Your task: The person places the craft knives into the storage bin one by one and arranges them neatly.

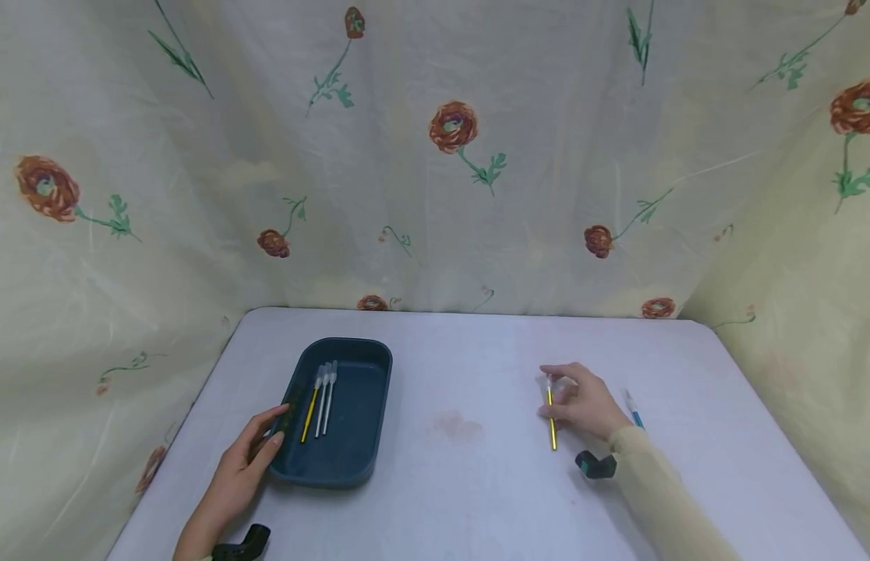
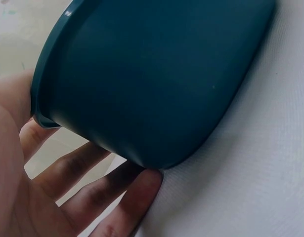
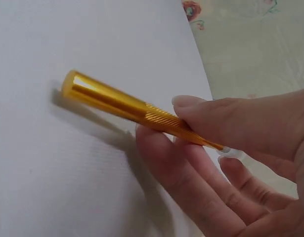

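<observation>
In the right wrist view, my right hand (image 3: pixel 216 168) pinches a gold craft knife (image 3: pixel 109 101) between thumb and fingers. Its metal handle has a ribbed grip, and a clear cap at the far end is partly hidden by the fingers. The head view has this right hand (image 1: pixel 582 401) low over the right half of the table. At the left stands a dark blue-green tray (image 1: pixel 358 448), its near left corner held by my left hand (image 1: pixel 235 467). The left fingers (image 2: pixel 100 195) lie against the tray's outer wall. Inside the tray are a gold capped knife (image 1: pixel 309 413) and two silver capped knives (image 1: pixel 324 405).
A blue capped knife (image 1: pixel 635 411) lies on the white table (image 1: pixel 463 499) beyond the right wrist, partly covered by the arm. Black wrist cameras (image 1: pixel 595 465) sit at both wrists. A flower-patterned curtain (image 1: pixel 407 171) hangs behind and beside the table.
</observation>
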`<control>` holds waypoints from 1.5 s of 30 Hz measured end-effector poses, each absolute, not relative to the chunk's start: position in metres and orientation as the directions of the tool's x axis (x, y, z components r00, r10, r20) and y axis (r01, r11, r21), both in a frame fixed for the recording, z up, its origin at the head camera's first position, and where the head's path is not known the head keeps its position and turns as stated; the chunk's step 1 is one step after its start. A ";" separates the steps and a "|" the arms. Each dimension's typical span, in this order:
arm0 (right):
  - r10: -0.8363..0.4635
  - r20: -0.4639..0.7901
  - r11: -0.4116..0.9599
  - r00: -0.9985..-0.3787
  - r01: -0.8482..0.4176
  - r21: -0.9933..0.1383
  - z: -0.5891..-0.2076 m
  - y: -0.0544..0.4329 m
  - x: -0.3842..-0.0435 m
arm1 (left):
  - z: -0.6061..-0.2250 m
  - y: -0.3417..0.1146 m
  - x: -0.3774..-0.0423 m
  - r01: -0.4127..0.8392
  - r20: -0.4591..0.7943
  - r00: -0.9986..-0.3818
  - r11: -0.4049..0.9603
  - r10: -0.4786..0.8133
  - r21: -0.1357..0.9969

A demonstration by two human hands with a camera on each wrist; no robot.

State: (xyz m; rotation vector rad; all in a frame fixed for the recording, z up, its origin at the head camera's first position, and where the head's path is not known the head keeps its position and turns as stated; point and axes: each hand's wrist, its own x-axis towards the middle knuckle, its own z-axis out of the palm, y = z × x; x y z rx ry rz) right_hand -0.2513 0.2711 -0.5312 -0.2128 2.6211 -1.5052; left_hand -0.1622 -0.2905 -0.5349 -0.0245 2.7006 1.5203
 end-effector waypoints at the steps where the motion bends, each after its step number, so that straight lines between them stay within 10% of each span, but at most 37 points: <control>1: -0.171 -0.027 0.508 -0.985 -0.065 -0.859 -0.531 0.271 -0.250 | -0.535 -0.290 -0.162 -0.032 -0.042 -0.999 0.520 0.008 0.854; 45: -0.312 0.068 0.334 -0.948 -0.177 -0.926 -0.477 0.221 -0.224 | -0.532 -0.288 -0.163 -0.045 -0.055 -0.998 0.521 0.003 0.853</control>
